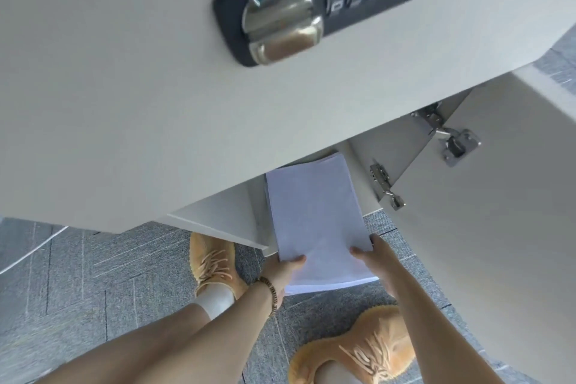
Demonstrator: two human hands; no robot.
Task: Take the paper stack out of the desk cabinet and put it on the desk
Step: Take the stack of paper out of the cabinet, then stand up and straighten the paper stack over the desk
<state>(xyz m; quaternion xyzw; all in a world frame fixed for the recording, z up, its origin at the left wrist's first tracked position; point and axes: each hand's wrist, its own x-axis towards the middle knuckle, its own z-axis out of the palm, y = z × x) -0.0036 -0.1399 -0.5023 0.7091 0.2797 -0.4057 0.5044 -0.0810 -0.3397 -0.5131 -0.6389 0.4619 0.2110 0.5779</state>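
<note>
A thick white paper stack (314,215) reaches out of the open desk cabinet (224,218), its far end still under the cabinet's top panel and its near end over the floor. My left hand (282,271) grips the stack's near left corner, thumb on top. My right hand (378,262) grips the near right edge, thumb on top and fingers underneath. A bead bracelet sits on my left wrist.
The cabinet door (486,227) hangs open to the right, with two metal hinges (455,140). A drawer front with a combination lock (311,6) fills the top of the view. Grey carpet (93,290) and my feet in orange sneakers (212,262) lie below.
</note>
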